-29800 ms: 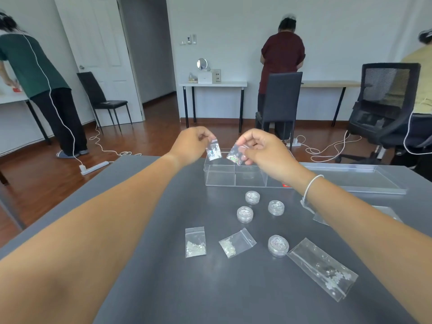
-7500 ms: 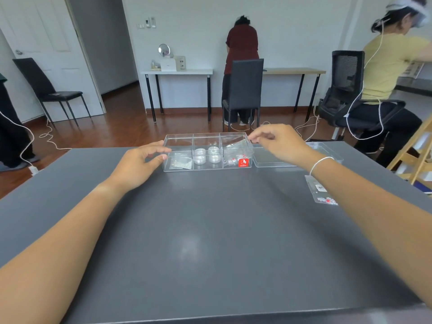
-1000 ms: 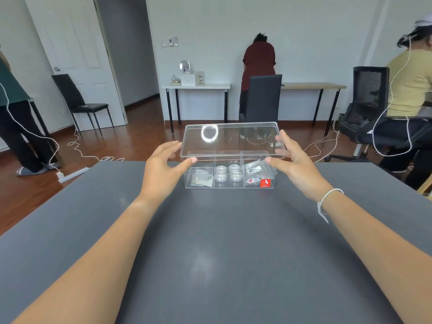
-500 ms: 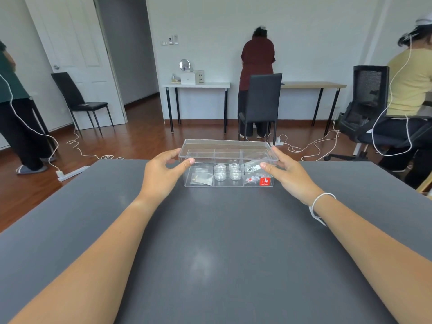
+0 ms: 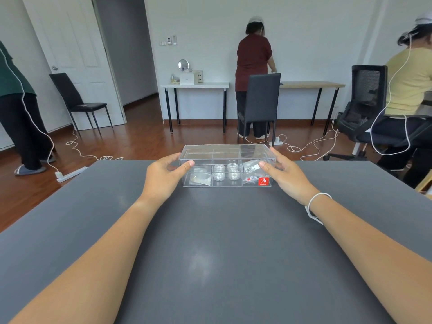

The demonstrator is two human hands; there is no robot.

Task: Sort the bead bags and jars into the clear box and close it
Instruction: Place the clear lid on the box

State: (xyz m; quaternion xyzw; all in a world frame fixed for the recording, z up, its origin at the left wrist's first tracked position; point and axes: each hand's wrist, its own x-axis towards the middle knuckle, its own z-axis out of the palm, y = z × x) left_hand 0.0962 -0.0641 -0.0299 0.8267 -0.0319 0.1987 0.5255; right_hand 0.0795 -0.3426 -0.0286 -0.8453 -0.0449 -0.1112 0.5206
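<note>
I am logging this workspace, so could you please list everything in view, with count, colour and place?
clear plastic box: one, see-through, far middle of table, red label at front right
clear lid: one, on the box
round bead jars: about four, clear, middle compartment
small bead bags: some, clear, left and right compartments
dark grey table: one, foreground
black chairs: three, behind
people: three, background
left hand: holds lid's left end
right hand: holds lid's right end
</note>
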